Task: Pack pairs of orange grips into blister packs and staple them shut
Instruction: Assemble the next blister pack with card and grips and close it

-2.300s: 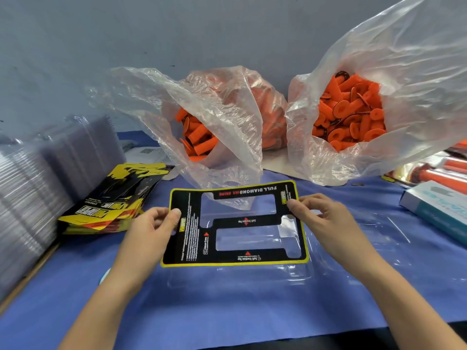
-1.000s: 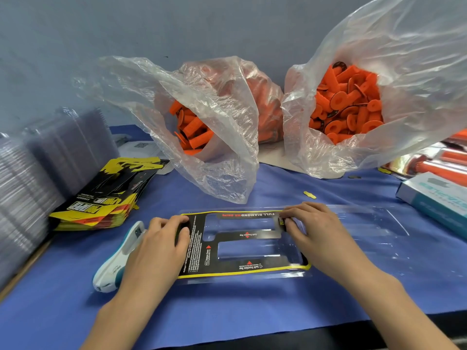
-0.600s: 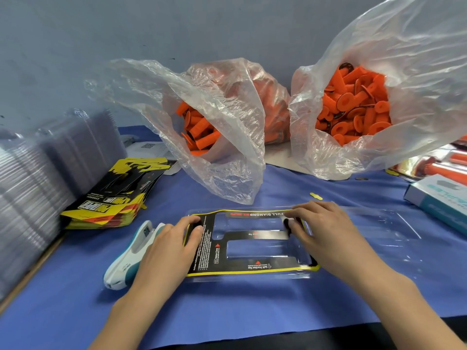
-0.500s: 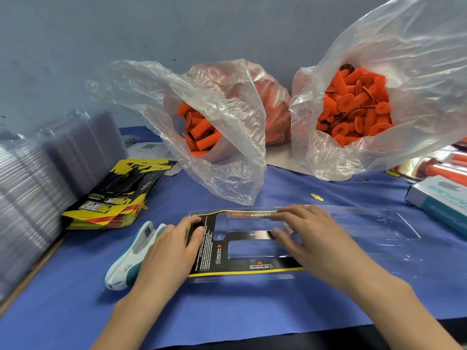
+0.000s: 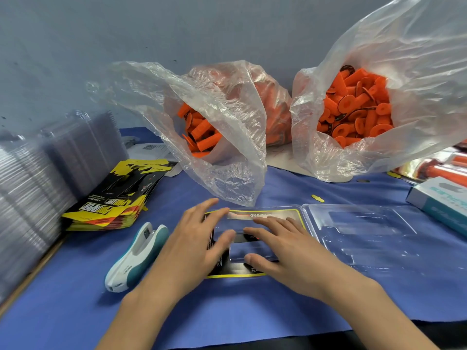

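A moment ago the left hand (image 5: 199,246) was hooked on the left rim of the black-and-yellow printed card (image 5: 235,269); now it has slid inward. Both it and the right hand (image 5: 285,251) lie flat on the card, fingers straight and slightly spread, gripping nothing. A couple of seconds back the card was held up in the air; it now lies in the left half of the clear moulded-plastic blister pack (image 5: 366,231), near the front edge of the blue-covered table (image 5: 227,311). The pack's glossy right half lies open, showing two long recesses. The orange flanged grips (image 5: 353,112), tubes with round ends, are heaped in two crinkled clear plastic bags at the back edge, one left (image 5: 222,137) and one right (image 5: 379,84). One smooth white-and-teal stapler (image 5: 137,256) lies just left of the left hand. One fanned stack of matching printed cards (image 5: 113,205) sits beyond it. Ridged stacks of clear trays (image 5: 30,188) line the left edge, and one white-and-teal cardboard box (image 5: 439,200) sits at the right edge.
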Motion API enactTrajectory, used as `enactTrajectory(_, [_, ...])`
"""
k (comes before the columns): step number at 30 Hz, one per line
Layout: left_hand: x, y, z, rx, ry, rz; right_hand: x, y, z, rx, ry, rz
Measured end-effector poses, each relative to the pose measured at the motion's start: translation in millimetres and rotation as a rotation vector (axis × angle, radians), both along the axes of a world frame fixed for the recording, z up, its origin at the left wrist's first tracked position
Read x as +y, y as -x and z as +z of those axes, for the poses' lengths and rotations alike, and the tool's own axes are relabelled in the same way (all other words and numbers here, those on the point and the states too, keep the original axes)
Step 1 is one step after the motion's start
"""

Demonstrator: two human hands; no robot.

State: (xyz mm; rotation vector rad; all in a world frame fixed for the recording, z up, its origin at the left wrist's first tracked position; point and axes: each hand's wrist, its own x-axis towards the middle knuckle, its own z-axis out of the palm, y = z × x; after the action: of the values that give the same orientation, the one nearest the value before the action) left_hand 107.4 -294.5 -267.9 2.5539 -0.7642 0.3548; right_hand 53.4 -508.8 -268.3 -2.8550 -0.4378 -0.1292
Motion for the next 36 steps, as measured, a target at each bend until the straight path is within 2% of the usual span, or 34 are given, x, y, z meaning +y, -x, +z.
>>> enactTrajectory(3, [-8.9,2.6,-5.5,0.125,-0.120,-0.141,-0.5,0.1,1.3,0.018,0.000,-0.015])
enactTrajectory(7, [-6.9,2.4,-8.6,0.172,-0.187,-0.126,-1.0,-0.2,1.5,0.140,0.011,-0.089])
enactTrajectory(14, [1.6,2.2,-3.8,0.268,-0.210,-0.163,-10.4,-2.4,7.3,0.219,0.085,-0.072])
enactTrajectory(32, [30.9,-11.0,4.1,0.213,-0.263,-0.076,-23.0,-1.9,18.0,0.294,-0.002,-0.077])
enactTrajectory(36, [45.5,-5.8,-0.1,0.229,-0.170,-0.041,-23.2,0.2,18.8,0.294,-0.003,-0.068])
